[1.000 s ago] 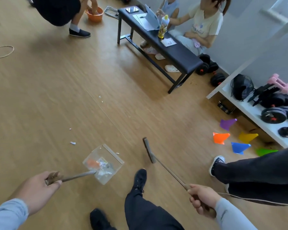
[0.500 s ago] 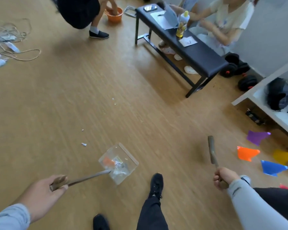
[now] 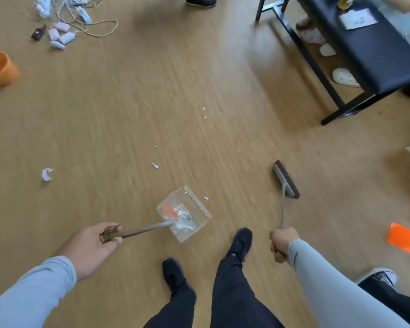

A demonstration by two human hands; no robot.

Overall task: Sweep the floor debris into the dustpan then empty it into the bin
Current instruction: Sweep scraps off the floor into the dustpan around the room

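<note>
Fingers (image 3: 113, 229) of the left hand (image 3: 90, 247) clench the dustpan (image 3: 184, 215) handle; the pan sits on the floor (image 3: 128, 102) holding debris. Right hand (image 3: 281, 245) grips the broom (image 3: 285, 179). Six white scraps (image 3: 47, 174) lie scattered on the floor.

Clear dustpan (image 3: 185, 214) sitting on floor, holding orange and silvery scraps. Dark-headed broom (image 3: 285, 179) standing well right of it. White paper bits (image 3: 154, 165) lying scattered beyond.
</note>
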